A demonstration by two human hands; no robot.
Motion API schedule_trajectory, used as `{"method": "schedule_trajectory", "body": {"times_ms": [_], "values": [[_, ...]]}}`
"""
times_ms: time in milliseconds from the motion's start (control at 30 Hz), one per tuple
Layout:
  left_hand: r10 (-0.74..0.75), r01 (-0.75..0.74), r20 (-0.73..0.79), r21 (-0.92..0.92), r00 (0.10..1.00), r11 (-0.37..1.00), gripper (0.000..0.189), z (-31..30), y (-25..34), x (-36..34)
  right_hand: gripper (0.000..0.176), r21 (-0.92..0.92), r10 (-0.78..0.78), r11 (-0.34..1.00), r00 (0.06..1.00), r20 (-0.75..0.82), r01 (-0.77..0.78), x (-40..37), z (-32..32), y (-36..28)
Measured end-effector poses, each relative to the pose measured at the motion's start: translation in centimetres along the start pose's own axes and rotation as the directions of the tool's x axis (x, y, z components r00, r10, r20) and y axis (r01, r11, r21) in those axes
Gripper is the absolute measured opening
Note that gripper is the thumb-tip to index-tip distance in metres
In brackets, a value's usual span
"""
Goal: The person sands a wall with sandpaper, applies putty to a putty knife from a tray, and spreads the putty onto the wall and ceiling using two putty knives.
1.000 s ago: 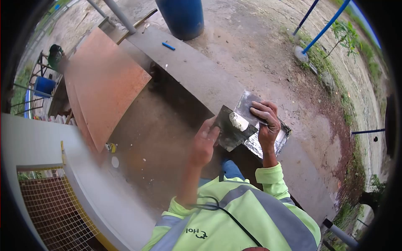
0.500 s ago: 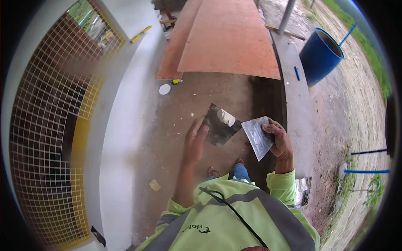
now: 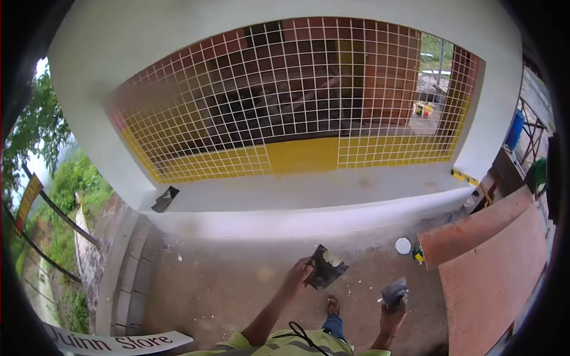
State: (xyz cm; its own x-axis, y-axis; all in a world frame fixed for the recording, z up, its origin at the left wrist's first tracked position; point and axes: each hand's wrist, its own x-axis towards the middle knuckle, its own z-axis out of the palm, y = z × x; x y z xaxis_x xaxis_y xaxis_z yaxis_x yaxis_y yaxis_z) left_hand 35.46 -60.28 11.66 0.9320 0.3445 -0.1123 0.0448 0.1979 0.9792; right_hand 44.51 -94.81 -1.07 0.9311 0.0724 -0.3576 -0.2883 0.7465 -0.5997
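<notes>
Left hand pinching dark square plate by its left edge, pale paste blob on upper face; right hand gripping smaller grey plate at its lower end; plates well apart, both above brown floor. White ledge ahead under wire mesh; round white lid, orange-brown plywood sheets off right.

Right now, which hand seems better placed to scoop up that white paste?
Probably the right hand: it holds a flat scraper blade with no comparable lump visible, while the left hand holds the dark plate carrying the white paste.
</notes>
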Motion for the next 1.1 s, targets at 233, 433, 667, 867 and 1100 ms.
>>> {"method": "schedule_trajectory", "body": {"times_ms": [233, 433, 667, 867, 1100], "values": [[0.145, -0.147, -0.518, 0.037, 0.843, 0.988, 0.034, -9.2, -2.1, 6.3, 0.035, -0.179, 0.140, 0.979, 0.964, 0.227, -0.100, 16.0, 17.3, 3.8], [0.075, -0.298, -0.749, -0.167, 0.658, 0.940, 0.035, -15.0, 2.1, 7.8, 0.031, -0.330, 0.415, 0.889, 0.864, 0.286, -0.317, 24.0, 28.8, 14.2], [0.111, -0.387, -0.853, -0.112, 0.510, 0.915, 0.024, -28.9, 2.8, 14.3, 0.029, -0.352, 0.674, 0.728, 0.710, 0.206, -0.588, 26.0, 36.3, 31.0], [0.142, -0.259, -0.789, -0.023, 0.598, 0.966, 0.027, -36.1, 7.4, 22.4, 0.031, -0.489, 0.535, 0.809, 0.756, 0.378, -0.328, 28.0, 44.3, 38.2], [0.154, -0.322, -0.759, -0.076, 0.632, 0.944, 0.034, -37.5, 10.2, 29.7, 0.032, -0.263, 0.666, 0.746, 0.681, 0.307, -0.611, 33.2, 54.4, 38.8]]}}
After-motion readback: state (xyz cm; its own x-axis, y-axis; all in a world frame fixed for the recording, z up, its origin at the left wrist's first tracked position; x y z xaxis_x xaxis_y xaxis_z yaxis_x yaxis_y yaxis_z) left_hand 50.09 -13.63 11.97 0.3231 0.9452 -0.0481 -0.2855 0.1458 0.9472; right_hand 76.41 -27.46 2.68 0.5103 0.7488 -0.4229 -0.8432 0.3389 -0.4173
